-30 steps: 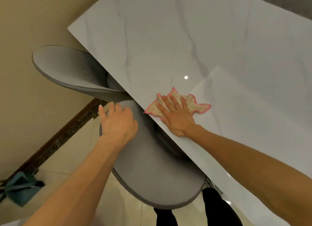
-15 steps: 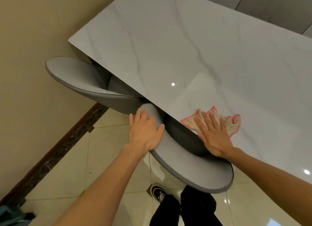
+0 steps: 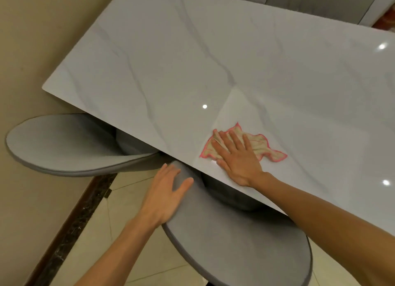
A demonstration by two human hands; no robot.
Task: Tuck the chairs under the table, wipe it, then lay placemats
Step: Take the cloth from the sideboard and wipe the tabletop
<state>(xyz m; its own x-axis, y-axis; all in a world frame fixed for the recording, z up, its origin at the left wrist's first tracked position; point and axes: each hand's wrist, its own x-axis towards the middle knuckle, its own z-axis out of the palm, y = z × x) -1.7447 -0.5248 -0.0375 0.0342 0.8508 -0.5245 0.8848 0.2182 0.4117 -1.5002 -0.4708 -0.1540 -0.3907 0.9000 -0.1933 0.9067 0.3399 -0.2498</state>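
Note:
A white marble table (image 3: 213, 61) fills the upper part of the view. My right hand (image 3: 237, 157) lies flat with straight fingers on a cream cloth with a pink edge (image 3: 263, 146), pressing it onto the tabletop close to the near edge. My left hand (image 3: 168, 191) rests with spread fingers on the backrest of the near grey chair (image 3: 235, 243), whose seat is tucked under the table. A second grey chair (image 3: 64, 144) stands to the left, its front also under the table edge.
A beige wall (image 3: 32, 39) runs along the left, with a dark marble skirting (image 3: 70, 228) at the floor. Cream floor tiles (image 3: 119, 210) lie between the wall and the chairs. Grey chair backs (image 3: 310, 1) show beyond the table's far edge.
My right hand has slid the cloth to the right along the table's near edge and a little further in. My left hand has stayed on the near chair's backrest while the view shifted.

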